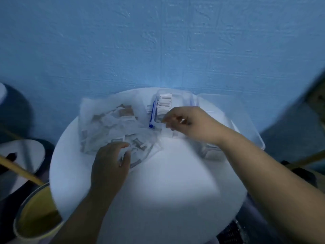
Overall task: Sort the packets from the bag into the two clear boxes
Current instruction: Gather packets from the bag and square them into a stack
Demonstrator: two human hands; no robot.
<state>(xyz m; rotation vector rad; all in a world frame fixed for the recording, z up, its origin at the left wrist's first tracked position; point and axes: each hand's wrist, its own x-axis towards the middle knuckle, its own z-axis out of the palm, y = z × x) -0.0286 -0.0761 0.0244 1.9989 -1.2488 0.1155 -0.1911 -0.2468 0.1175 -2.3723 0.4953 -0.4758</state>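
Blue wall (158, 41), white table (167, 173) — left hand (109, 166) grips the bag (98, 124), right hand (195, 124) pinches a packet (168, 132) by the box (186, 95).

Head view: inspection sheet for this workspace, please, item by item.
Surface: round white table, brightly lit.
Job's things: clear plastic bag of packets at left; clear box with blue latch behind it, white packets upright inside; second clear box at right, contents blurred.
Clutter: nothing seen.
Hands: left hand, fingers curled at the bag's near edge, grip unclear; right hand pinches a small white packet beside the latched box.
Cables: nothing seen.
Surroundings: blue textured wall; yellow bucket lower left.
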